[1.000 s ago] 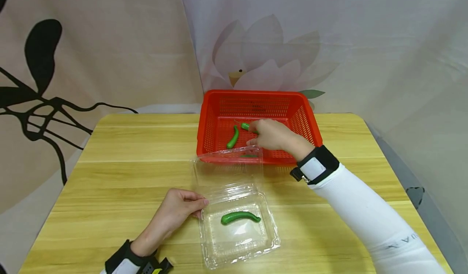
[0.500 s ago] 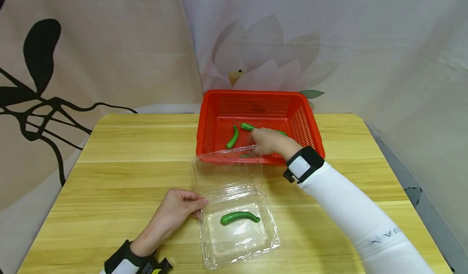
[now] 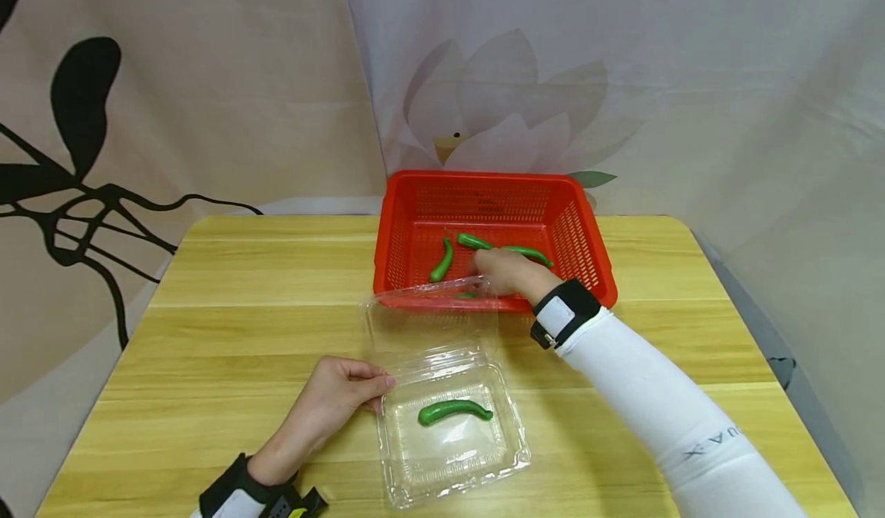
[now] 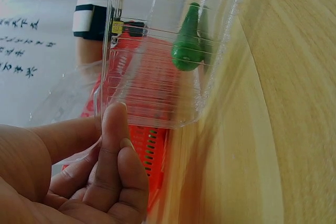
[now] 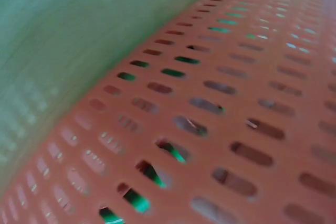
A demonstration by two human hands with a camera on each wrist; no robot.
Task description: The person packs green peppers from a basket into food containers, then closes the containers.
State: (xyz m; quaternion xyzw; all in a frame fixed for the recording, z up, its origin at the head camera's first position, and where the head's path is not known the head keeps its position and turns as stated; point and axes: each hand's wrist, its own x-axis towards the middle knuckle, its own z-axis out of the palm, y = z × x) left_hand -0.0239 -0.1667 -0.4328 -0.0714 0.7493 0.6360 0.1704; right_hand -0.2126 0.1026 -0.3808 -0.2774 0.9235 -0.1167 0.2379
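Observation:
A clear plastic clamshell box (image 3: 456,456) lies opened out on the table, its lid leaning over the basket's front rim. One green chili pepper (image 3: 452,411) lies in its tray. My left hand (image 3: 342,395) pinches the box's left edge near the hinge, thumb on top; the left wrist view shows the grip on the plastic edge (image 4: 105,93). Inside the red basket (image 3: 484,182) my right hand (image 3: 508,270) reaches down among several green chili peppers (image 3: 442,260). Its fingertips are hidden, so what they touch cannot be told. Only the slotted basket wall (image 5: 226,129) fills the right wrist view.
The basket stands at the back of the wooden table (image 3: 263,310), close to a printed cloth backdrop (image 3: 276,103). Its front wall rises between my right hand and the box's tray. Bare wood extends on both sides.
My right hand has moved down and slightly toward the basket's front, uncovering a pepper on the right. The left hand and the box have stayed still.

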